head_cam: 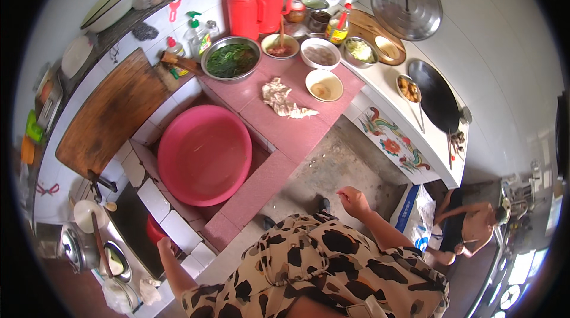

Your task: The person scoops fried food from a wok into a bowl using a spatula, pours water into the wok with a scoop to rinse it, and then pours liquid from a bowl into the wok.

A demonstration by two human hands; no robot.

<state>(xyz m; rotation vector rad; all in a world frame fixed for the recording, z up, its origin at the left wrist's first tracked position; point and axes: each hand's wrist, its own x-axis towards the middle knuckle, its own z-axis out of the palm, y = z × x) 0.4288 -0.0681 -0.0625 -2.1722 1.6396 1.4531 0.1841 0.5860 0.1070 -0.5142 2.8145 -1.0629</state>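
My left hand (167, 247) is down at the lower left, at the tiled edge of a dark water trough (133, 222). Its fingers close on a red plastic vessel (155, 230), most of which is hidden inside the trough. My right hand (354, 201) hangs over the concrete floor with its fingers curled in, and I see nothing in it. In front of me a large pink basin (205, 198) of cloudy water sits in a tiled recess. A crumpled pale cloth (278, 95) lies on the pink tiled ledge (254, 113), beside a cream bowl (324, 85).
A steel bowl of greens (231, 60), a bowl of meat (280, 46) and red thermos flasks (243, 8) line the back. A wok (433, 93) rests on the right counter (401, 100). A wooden board (111, 113) leans left. Another person (474, 229) sits behind a white sack (416, 213).
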